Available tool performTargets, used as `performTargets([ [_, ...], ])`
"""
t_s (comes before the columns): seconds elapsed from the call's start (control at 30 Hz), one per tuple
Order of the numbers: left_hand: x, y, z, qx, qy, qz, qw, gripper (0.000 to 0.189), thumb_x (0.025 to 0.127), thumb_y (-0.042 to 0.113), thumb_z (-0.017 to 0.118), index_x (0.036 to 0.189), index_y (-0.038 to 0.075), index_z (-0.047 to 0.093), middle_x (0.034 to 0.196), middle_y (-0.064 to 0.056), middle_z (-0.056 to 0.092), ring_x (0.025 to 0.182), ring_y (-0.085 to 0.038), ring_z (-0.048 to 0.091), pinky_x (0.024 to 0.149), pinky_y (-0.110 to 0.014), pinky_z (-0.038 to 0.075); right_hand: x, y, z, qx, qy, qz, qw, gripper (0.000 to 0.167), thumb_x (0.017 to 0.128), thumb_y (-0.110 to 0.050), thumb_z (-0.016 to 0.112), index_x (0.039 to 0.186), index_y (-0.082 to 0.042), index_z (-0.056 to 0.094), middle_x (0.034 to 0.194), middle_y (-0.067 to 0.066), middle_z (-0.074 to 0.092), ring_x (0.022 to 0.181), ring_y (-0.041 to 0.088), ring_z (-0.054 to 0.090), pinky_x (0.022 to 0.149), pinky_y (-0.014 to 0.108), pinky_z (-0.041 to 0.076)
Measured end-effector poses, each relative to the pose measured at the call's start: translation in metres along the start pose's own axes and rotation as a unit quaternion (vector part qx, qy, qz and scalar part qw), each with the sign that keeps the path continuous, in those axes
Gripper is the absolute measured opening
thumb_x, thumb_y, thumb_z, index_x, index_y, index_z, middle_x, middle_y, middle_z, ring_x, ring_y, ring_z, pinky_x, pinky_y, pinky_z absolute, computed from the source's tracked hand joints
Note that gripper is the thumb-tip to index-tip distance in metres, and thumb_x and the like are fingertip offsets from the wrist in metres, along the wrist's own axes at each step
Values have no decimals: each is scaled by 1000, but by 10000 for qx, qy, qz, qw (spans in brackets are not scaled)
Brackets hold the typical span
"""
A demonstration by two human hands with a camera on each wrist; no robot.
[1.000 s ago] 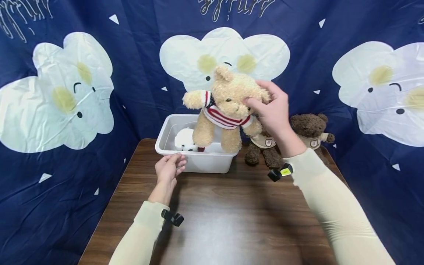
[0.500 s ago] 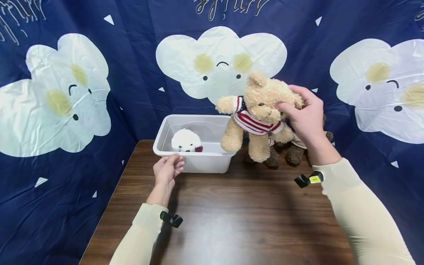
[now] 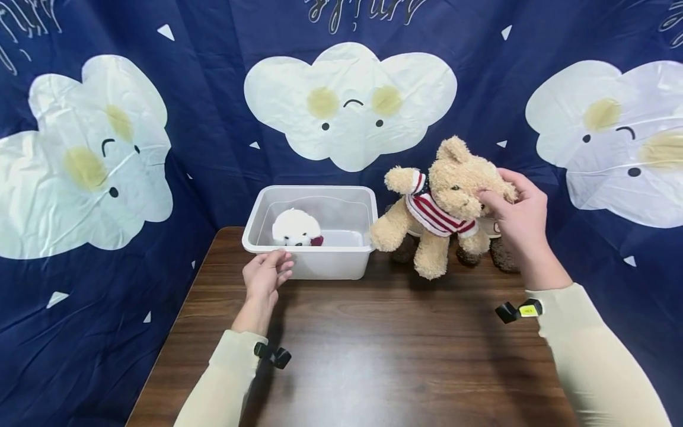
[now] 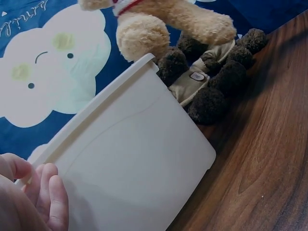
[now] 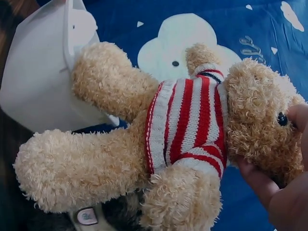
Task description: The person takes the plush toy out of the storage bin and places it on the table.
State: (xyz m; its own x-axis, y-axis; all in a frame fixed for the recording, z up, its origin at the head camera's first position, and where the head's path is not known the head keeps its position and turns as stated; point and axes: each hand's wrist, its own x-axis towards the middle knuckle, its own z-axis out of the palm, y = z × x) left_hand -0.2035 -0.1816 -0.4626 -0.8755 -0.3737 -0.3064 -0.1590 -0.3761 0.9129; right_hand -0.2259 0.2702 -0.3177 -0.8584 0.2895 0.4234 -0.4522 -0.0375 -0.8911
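My right hand point(image 3: 525, 207) grips a tan teddy bear point(image 3: 439, 217) by the side of its head, thumb on its face. The bear wears a red-and-white striped sweater and hangs tilted, right of a pale grey plastic bin point(image 3: 331, 264); one foot overlaps the bin's right rim in the head view. My left hand point(image 3: 264, 276) holds the bin's front rim near its left end, thumb at the lip and fingers against the outer wall. Inside the bin sits a white plush toy point(image 3: 296, 228) with a dark red patch at its neck, its lower part hidden.
Dark brown teddy bears point(image 4: 211, 86) in beige shirts sit at the back of the wooden table point(image 3: 368, 344), right of the bin, mostly hidden behind the tan bear. A blue cloth point(image 3: 213, 148) printed with clouds hangs close behind and at both sides.
My right hand has carried the tan bear from over the bin to the right and downward, uncovering the bin's inside. My left hand stays at the rim.
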Motion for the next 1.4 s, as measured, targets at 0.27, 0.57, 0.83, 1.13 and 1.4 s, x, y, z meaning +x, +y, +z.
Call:
performTargets([
  [0.27, -1, 0, 0, -21, 52, 22, 10000, 16, 95, 14, 72, 100, 5, 60, 75, 3, 77, 64, -9, 73, 56, -22, 62, -9, 12, -26, -699, -135, 285, 9971, 40, 82, 8, 79, 119, -5, 73, 87, -6, 77, 68, 4, 70, 53, 17, 58],
  [0.57, -1, 1, 1, -23, 30, -31, 10000, 15, 95, 15, 72, 101, 6, 62, 75, 4, 77, 64, -8, 73, 57, -22, 62, -25, 53, -30, -2482, -773, 308, 9651, 44, 85, -3, 81, 127, -2, 69, 95, -21, 71, 76, -6, 63, 64, 10, 55],
  [0.83, -1, 0, 2, 78, 62, -35, 9999, 17, 95, 16, 72, 102, 6, 61, 75, 5, 77, 65, -8, 73, 57, -22, 62, -33, 86, -23, -2917, -1654, 138, 9420, 51, 86, -13, 83, 134, -7, 67, 141, 15, 63, 109, -10, 55, 85, 6, 50],
  [1.13, 0, -3, 1, 5, 42, 4, 10000, 16, 95, 15, 71, 103, 5, 62, 77, 3, 78, 65, -9, 73, 55, -21, 61, -40, 110, -18, -3560, -2514, 368, 8993, 57, 89, -18, 81, 143, -15, 61, 80, 11, 70, 42, 6, 40, 41, 27, 43],
  [1.4, 1, -2, 0, 34, 22, -3, 10000, 19, 94, 15, 72, 103, 4, 60, 78, 3, 78, 66, -9, 73, 56, -20, 61, -35, 122, -18, -3586, -2668, 695, 8918, 65, 93, -21, 77, 151, -17, 50, 136, 22, 61, 56, 19, 57, 55, 33, 53],
])
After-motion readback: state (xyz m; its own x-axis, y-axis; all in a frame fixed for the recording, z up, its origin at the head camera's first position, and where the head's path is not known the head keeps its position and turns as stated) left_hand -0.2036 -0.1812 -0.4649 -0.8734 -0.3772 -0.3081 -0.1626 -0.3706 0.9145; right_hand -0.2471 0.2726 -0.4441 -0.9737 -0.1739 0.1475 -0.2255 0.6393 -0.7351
